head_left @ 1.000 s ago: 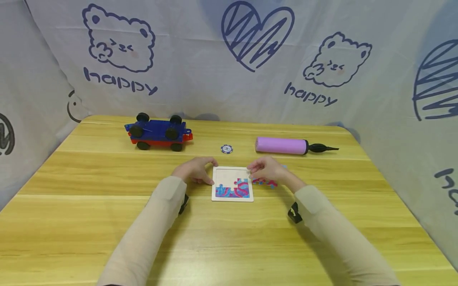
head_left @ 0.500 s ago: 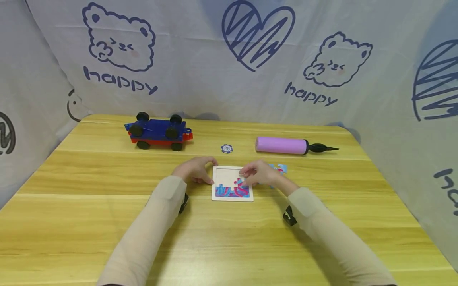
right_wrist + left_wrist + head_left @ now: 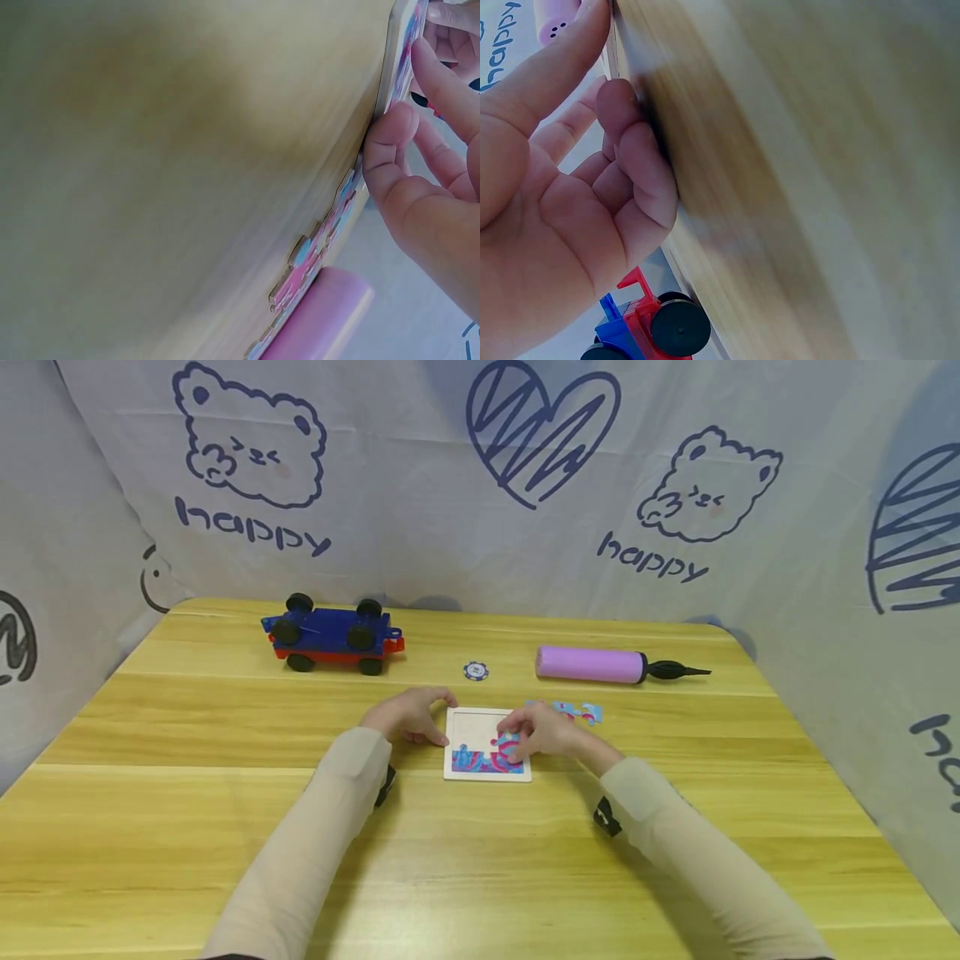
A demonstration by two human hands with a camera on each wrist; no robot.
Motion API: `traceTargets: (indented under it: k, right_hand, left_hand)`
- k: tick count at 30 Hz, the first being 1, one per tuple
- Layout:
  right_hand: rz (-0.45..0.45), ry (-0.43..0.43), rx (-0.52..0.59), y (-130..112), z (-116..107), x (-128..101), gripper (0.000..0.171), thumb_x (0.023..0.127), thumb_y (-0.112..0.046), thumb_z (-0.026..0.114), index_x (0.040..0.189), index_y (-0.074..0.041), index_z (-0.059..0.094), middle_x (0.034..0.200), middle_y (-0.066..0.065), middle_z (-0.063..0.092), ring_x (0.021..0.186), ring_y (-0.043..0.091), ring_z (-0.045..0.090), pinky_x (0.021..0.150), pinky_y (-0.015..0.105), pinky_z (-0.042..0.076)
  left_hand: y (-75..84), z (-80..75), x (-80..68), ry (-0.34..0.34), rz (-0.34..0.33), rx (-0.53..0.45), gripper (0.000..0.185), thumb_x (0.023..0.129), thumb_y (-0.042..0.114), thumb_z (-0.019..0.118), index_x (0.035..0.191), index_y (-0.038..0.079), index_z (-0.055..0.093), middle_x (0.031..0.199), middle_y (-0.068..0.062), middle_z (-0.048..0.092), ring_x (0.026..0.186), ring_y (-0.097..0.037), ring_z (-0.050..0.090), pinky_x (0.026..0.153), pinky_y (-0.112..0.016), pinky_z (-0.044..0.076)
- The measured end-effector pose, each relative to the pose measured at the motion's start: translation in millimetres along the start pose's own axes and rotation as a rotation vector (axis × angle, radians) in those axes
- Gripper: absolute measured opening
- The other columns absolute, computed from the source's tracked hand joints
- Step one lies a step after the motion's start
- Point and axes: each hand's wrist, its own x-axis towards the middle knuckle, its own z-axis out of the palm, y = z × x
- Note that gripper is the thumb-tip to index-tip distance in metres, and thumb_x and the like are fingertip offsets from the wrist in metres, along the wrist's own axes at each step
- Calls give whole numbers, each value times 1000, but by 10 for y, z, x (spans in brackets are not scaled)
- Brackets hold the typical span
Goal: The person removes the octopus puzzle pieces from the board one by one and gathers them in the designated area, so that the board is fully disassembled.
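Filling the puzzle tray (image 3: 452, 772) looks roughly half done: its near rows show a joined blue and pink picture, while the far part of the tray is bare pale wood. Both sleeves reach forward from the near edge of the tabletop (image 3: 187, 827) and meet at the tray. The right hand (image 3: 542, 731) lies over the tray's right side, its fingers (image 3: 390, 135) curled down on a puzzle piece (image 3: 508, 749) at the upper edge of the finished area; whether that piece is fully seated I cannot tell, since the hand covers part of it. The left hand (image 3: 408, 717) rests against the tray's left edge, fingers (image 3: 634, 161) bent and touching the rim, thumb along the far corner, steadying it rather than holding anything. Just beyond the right hand, a few loose pieces (image 3: 576, 711) wait on the tabletop, so several placements appear to remain. Farther back stand a small chip (image 3: 476, 672), a purple pump (image 3: 592, 664) and a blue toy car (image 3: 332, 636).
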Motion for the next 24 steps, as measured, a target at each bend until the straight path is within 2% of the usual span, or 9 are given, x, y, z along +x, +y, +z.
traceTargets:
  k: [4,8,17,20,24]
  right_hand:
    - [-6,-5,-47,8,24,-3,42,67,2,75,107,5,60,62,3,51,54,9,42,53,19,36]
    - [-8,5,-102,2,47,-8,40,68,2,74,106,3,61,70,3,52,59,11,42,54,20,37]
    - [-47,28,-191,-31,71,-37,36,69,-1,75,101,-2,58,92,9,55,71,16,46,65,24,41]
    - [-71,39,-207,-24,78,-46,36,69,-1,75,100,-3,57,93,10,55,69,16,46,64,25,41]
    - [-75,44,-206,-16,84,-55,36,70,0,74,101,-5,55,85,7,54,67,16,44,61,24,40]
  left_hand:
    - [0,2,-2,5,6,-4,54,76,11,71,124,15,45,93,-12,49,55,-15,45,51,-24,40]
    - [1,4,-2,9,14,-3,55,76,11,71,124,14,45,96,-12,48,55,-15,45,50,-24,40]
    - [-4,15,4,13,14,4,54,76,11,71,124,15,45,94,-12,48,56,-15,45,50,-24,40]
    - [-6,20,7,14,14,8,54,76,10,71,123,15,45,95,-12,48,56,-15,45,50,-24,40]
    - [-8,14,5,14,15,8,54,76,10,71,123,15,45,97,-12,48,56,-15,45,50,-24,40]
